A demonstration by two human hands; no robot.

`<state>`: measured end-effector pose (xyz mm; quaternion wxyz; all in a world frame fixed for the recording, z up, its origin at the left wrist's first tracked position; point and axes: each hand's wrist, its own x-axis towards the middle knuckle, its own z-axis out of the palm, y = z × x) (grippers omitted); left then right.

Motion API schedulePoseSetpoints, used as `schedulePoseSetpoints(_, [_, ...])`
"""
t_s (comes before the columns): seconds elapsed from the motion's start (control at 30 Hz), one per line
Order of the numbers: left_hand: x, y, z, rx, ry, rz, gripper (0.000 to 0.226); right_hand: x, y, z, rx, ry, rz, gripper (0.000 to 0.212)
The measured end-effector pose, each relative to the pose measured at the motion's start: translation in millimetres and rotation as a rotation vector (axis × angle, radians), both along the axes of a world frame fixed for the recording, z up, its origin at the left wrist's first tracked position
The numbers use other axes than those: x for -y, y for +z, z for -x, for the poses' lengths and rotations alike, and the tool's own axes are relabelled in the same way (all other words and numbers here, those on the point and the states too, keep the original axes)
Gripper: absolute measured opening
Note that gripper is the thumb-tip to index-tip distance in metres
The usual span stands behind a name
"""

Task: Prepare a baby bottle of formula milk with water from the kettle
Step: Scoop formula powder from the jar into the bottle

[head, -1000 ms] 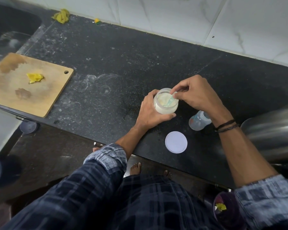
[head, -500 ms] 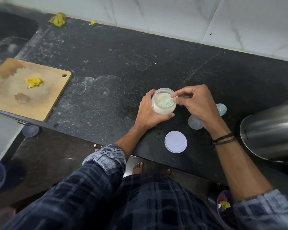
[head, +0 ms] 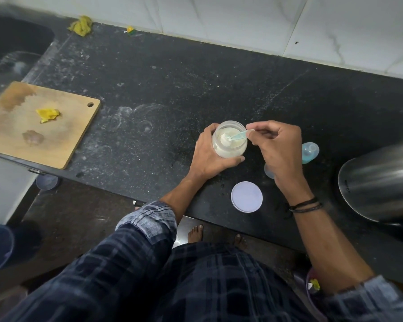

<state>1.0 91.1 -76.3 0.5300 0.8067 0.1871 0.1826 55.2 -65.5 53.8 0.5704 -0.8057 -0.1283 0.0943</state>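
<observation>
Head view: on the black countertop (head: 172,77) the steel kettle (head: 379,182) sits at the right edge. The left hand (head: 209,159) wraps the open formula jar (head: 229,148) to steady it. The right hand (head: 279,149) pinches the scoop (head: 235,137), its bowl heaped with powder inside the jar. The baby bottle (head: 268,171) sits just beside, mostly hidden by that hand.

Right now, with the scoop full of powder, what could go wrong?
1. The scoop is heaped; lifted out of the jar that the left hand grips, it could shed powder on the counter.
2. The baby bottle is close behind the right hand, partly hidden; the wrist could knock it over.
</observation>
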Motion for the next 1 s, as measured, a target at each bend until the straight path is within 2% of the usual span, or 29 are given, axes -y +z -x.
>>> schedulePoseSetpoints(0.4, [0,0,1,0.036,0.002,-0.058,0.094,14,-13,21,0.048,-0.11,0.016,0.021])
schedulePoseSetpoints(0.6, [1,2,2,0.047,0.007,-0.065,0.094,15,-14,27,0.175,-0.029,0.109,0.01])
schedulePoseSetpoints(0.87, [1,1,2,0.058,0.005,-0.061,0.092,14,-15,28,0.211,-0.08,0.059,0.015])
schedulePoseSetpoints(1.0, [1,0,1,0.056,-0.001,-0.054,0.092,13,-16,25,0.104,-0.086,0.064,0.025])
